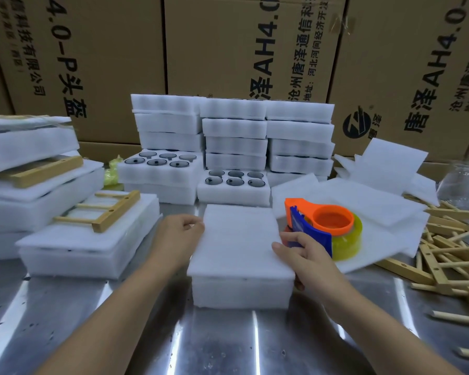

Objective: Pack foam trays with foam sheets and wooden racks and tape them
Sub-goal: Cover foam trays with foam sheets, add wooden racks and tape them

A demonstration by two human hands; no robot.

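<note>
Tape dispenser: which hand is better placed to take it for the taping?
Right. The right hand grips the sheet's right edge, just beside the tape dispenser. The left hand holds the sheet's left edge, across the tray from it.

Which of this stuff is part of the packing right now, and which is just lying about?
In the job: foam sheet, held by left hand and right hand; foam tray beneath it; tape dispenser; spare foam sheets; loose wooden racks.
Lying about: cardboard boxes; clear plastic bag; yellow-green wad.
</note>
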